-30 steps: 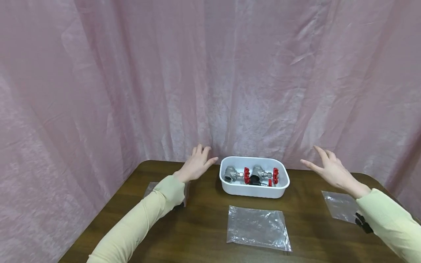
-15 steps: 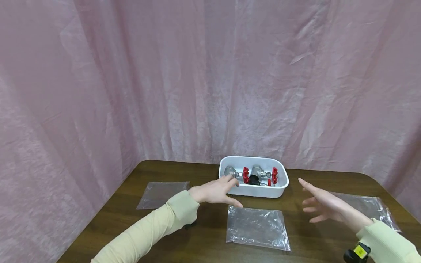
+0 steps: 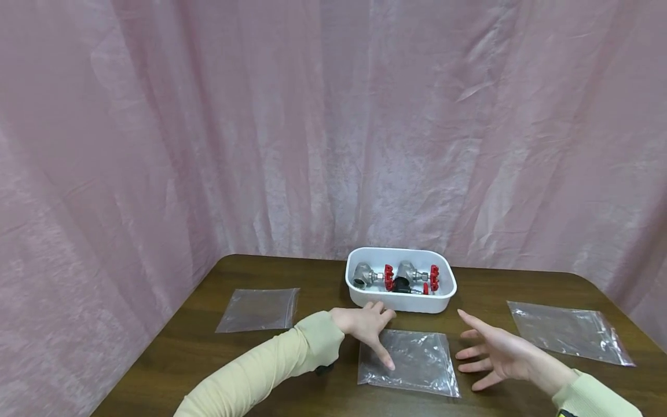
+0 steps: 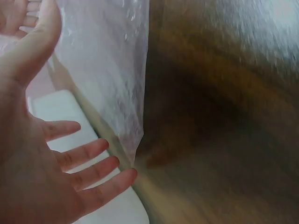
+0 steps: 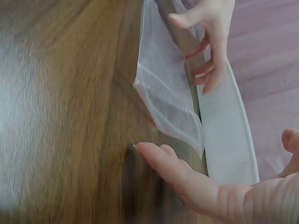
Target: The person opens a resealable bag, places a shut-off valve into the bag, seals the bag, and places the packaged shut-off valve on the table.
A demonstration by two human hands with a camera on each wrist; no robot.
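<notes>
Spreading loosely, your left hand (image 3: 365,327) is empty over the middle clear bag (image 3: 414,362), flat on the tabletop (image 3: 312,399); just right of it, your right hand (image 3: 505,354) is likewise spread and empty. Pinching a single edge should suit such thin film best. Whether your left hand touches the bag is unclear; your right sleeve (image 3: 591,397) is cut off.

Soft even light, pale glare on wooden tabletop (image 5: 60,126), glints on clear bag (image 3: 415,360), wrist views slightly blurred
</notes>
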